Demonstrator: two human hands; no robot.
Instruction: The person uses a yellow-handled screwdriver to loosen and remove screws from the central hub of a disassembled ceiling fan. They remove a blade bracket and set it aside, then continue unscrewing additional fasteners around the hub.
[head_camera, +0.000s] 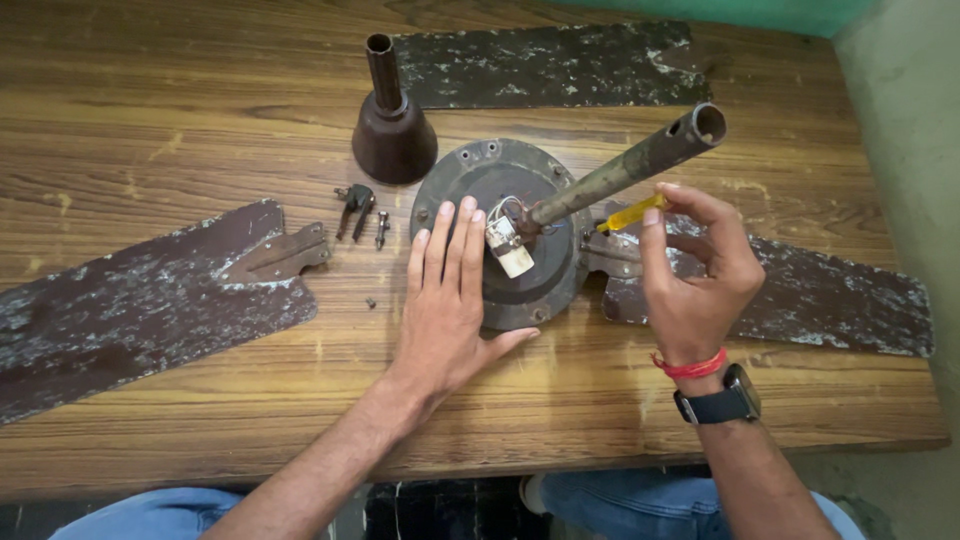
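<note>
A dark round ceiling-fan motor (520, 170) lies on the wooden table (180, 130), its metal down-rod (640, 160) sticking up toward the right. A white capacitor (510, 250) with wires sits by the rod's base. My left hand (445, 300) rests flat on the motor's left side, fingers spread. My right hand (695, 275) grips a yellow-handled screwdriver (630, 213), its tip at the bracket of the right fan blade (800, 290), beside the motor.
A detached fan blade (140, 300) lies at the left and another (550, 65) at the back. A brown bell-shaped canopy cover (392, 125) stands behind the motor. Loose screws and a small clamp (358, 210) lie left of the motor. A wall is on the right.
</note>
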